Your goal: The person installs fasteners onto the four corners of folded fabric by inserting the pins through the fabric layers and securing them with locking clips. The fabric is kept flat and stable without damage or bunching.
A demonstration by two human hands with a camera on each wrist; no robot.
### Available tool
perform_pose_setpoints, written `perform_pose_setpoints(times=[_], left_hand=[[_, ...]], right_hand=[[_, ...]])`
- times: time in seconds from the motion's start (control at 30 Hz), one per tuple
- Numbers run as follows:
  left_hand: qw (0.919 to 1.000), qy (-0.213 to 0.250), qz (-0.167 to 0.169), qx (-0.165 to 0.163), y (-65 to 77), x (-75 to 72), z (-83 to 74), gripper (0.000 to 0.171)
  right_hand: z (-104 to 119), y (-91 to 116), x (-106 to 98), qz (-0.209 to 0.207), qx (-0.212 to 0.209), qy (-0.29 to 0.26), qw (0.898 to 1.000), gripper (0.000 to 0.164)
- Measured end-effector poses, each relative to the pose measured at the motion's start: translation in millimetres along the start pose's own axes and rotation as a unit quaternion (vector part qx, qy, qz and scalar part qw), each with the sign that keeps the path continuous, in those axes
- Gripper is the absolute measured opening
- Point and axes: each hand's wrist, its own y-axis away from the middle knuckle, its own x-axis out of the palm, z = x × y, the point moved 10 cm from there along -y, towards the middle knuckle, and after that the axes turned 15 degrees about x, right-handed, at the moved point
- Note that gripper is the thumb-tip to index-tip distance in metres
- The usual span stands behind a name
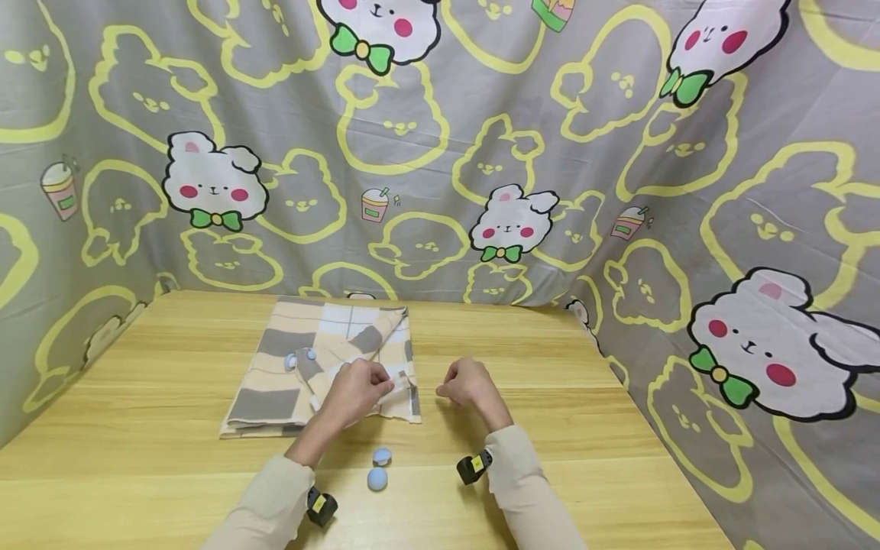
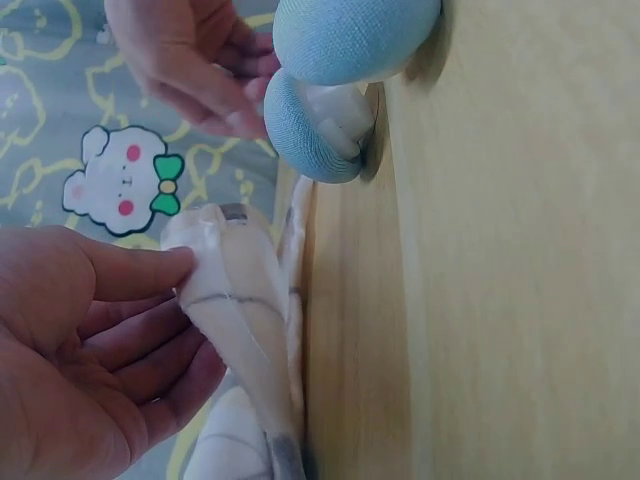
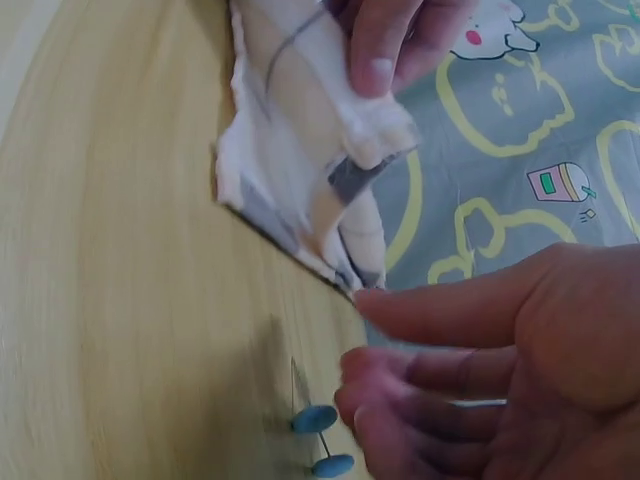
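Observation:
A folded checked cloth (image 1: pixel 275 359) in beige, grey and white lies on the table. My left hand (image 1: pixel 357 389) pinches its raised near-right corner between thumb and fingers. My right hand (image 1: pixel 469 386) hovers right of that corner, apart from the cloth, with bent fingers and a thumb-to-finger gap in the right wrist view. Beside those fingers show two small blue discs (image 3: pixel 315 418) with a thin needle-like line; whether they are held, I cannot tell. Two blue domed clips (image 1: pixel 377 479) sit on the table, nearer than the cloth. More blue clip pieces (image 1: pixel 291 361) are on the cloth's left part.
The pale wooden table (image 1: pixel 550 458) ends at a grey patterned curtain (image 1: pixel 426 183) behind and on both sides. Each wrist carries a small black camera (image 1: pixel 474 466).

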Motion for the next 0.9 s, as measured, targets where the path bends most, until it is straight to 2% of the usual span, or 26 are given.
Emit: perform_pose_setpoints(times=[0.17,0.4,0.67,0.9], left_hand=[[1.0,0.003,0.002,0.005,-0.3,-0.7,-1.3,0.01],[0.9999,-0.006,-0.003,0.011,-1.0,-2.4,-1.8,0.009],[0.9999,-0.009,-0.004,0.005,-0.7,-2.1,-0.1,0.009],[0.9997,-0.005,-0.023,-0.005,0.5,-5.7,3.3,0.018]], right_hand=[[-6,2,3,0.006,0.023,0.033,0.999,0.019],[-9,1,10,0.018,0.021,0.083,0.996,0.018],[-8,1,14,0.028,0.018,0.077,0.996,0.016],[-3,1,19,0.05,-0.003,0.031,0.998,0.014]])
